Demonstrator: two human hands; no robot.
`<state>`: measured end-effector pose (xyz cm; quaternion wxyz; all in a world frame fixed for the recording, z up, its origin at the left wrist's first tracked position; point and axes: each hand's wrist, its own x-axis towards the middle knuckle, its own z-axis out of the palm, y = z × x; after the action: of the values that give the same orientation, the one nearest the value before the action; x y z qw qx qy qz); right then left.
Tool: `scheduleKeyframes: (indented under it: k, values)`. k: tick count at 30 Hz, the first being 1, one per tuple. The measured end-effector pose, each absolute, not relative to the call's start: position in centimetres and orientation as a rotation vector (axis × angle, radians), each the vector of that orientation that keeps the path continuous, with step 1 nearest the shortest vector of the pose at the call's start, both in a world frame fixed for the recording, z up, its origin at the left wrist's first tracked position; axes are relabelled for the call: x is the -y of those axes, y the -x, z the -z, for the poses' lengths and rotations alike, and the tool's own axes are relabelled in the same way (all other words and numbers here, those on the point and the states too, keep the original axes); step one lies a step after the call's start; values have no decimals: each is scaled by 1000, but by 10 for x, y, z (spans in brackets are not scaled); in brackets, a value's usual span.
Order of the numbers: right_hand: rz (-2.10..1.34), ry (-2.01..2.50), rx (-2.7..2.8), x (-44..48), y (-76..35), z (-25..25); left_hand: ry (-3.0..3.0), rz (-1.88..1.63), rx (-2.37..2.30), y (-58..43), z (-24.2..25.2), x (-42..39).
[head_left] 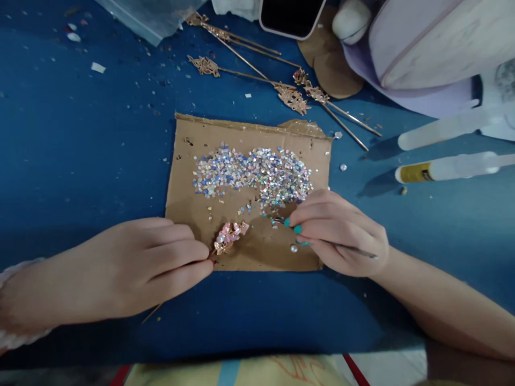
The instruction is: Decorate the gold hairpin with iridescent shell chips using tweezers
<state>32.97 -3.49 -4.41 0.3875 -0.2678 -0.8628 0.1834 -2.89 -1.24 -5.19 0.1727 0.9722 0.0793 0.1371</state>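
Observation:
My left hand [161,262] pinches a gold hairpin near its decorated head. That hairpin [228,237] carries pink petals and a pearl, and lies over the lower part of a piece of cardboard [189,209]; its thin gold shaft shows below my hand. Between the thumb and fingers of my right hand [341,230] is a slim metal tool, apparently tweezers [354,250]. The tool's tip is beside a few small chips at the lower edge of a pile of shiny shell-like chips [253,171]. A loose pearl [293,249] sits on the cardboard below the tip.
Several gold hairpins [292,96] lie beyond the cardboard, near a phone [292,16] and a plastic bag [155,19]. Two syringe-like glue tubes [446,167] project from the right. A pale lilac object [422,43] fills the upper right. Scraps litter the blue table [80,161].

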Motion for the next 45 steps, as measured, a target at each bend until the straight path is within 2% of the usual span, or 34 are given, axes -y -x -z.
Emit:
scheduleKeyframes:
  k: [45]
  values:
    - [-628, 608, 2250, 46, -323, 36, -2761, -426, -241, 25, 48, 12]
